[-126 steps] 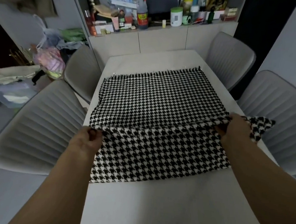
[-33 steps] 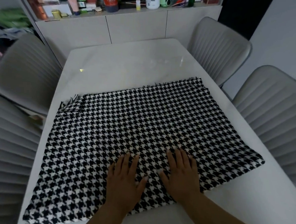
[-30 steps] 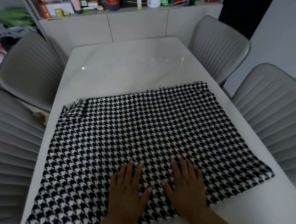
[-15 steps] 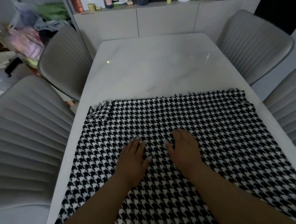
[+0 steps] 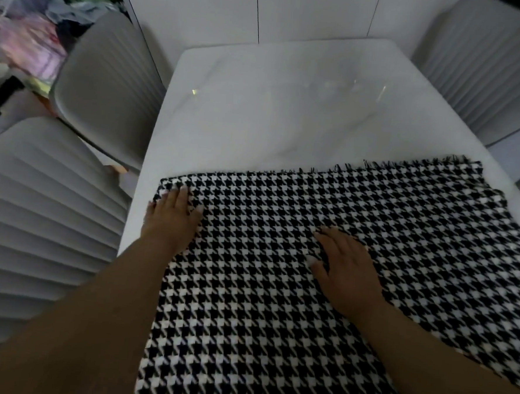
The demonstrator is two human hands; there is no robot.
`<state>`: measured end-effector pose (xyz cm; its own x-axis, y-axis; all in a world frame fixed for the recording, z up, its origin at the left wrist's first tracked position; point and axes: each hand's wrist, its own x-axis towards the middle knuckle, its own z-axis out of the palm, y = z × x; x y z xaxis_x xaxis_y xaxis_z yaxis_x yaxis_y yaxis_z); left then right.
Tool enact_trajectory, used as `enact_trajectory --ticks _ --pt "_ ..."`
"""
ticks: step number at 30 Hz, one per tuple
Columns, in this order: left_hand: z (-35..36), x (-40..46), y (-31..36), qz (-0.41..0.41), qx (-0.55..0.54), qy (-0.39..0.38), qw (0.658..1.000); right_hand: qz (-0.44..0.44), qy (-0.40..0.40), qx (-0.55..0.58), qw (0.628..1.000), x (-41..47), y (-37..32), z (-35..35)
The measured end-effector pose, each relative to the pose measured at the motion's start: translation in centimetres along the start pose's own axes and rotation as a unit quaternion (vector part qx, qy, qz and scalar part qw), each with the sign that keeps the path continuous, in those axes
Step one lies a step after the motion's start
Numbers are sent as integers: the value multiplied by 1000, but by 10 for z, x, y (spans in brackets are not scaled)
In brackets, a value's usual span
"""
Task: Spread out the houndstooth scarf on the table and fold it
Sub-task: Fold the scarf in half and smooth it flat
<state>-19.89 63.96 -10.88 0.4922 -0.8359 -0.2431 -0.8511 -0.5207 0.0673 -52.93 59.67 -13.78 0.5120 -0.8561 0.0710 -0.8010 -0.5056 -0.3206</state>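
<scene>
- The houndstooth scarf [image 5: 324, 277] lies flat on the white table [image 5: 273, 106]; it covers the near half of the top, and its frayed far edge runs across the middle of the table from the left edge to the right edge; the far half of the table is bare and glossy.
- One scarf is in view, black and white; whether it lies in one layer or several I cannot tell; its near part runs out of view at the bottom.
- The left hand [image 5: 172, 219] rests palm down at the scarf's far left corner, close by the left edge of the table; its fingers [image 5: 178, 196] are straight and close together, flat on the cloth, holding nothing; the forearm reaches in from the lower left.
- The right hand [image 5: 345, 269] lies palm down near the middle of the scarf, well apart from the left hand; its fingers [image 5: 326, 236] are slightly spread and point towards the far left, pressed flat on the cloth, gripping nothing; the forearm comes in from the lower right.
- Two hands, both bare, both touching the scarf.
- Three grey ribbed chairs are in view: two [image 5: 108, 75] [image 5: 38, 213] along the left edge of the table, one [image 5: 489, 64] by the far right corner.
- A white cabinet [image 5: 264, 11] stands beyond the far edge; a blurred heap of coloured clutter [image 5: 28, 30] sits at the upper left.
</scene>
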Motion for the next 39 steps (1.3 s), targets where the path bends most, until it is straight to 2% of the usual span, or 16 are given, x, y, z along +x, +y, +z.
enact_trajectory --ticks 2,4,7,10,18,22,27,31,34,36,39 --pt "-4 -4 20 -4 0 40 999 0 -3 2 1000 2 -3 -1" --pt "1 -15 55 73 -9 60 995 -6 -2 7 1000 8 -7 -4" --pt "17 -31 113 177 -48 15 983 -39 -34 9 999 23 -1 -17" --pt "30 -32 145 191 -29 1 981 -54 -67 -22 996 38 32 -28" --pt "44 -26 150 189 -7 50 981 110 -105 -120 981 71 185 -71" --pt "47 -24 150 190 -16 62 980 176 -108 -129 970 82 221 -87" --pt "46 -25 152 185 1 63 981 182 -72 -137 971 68 230 -88" --pt "39 -25 158 157 11 24 987 221 -54 -115 967 51 211 -92" --pt "33 -51 181 127 -46 28 990 136 -12 -75 988 17 157 -89" --pt "38 -91 201 170 -68 48 982 77 -31 -45 996 -19 116 -78" --pt "59 -158 221 220 -100 31 970 23 -33 -51 998 -69 88 -52"
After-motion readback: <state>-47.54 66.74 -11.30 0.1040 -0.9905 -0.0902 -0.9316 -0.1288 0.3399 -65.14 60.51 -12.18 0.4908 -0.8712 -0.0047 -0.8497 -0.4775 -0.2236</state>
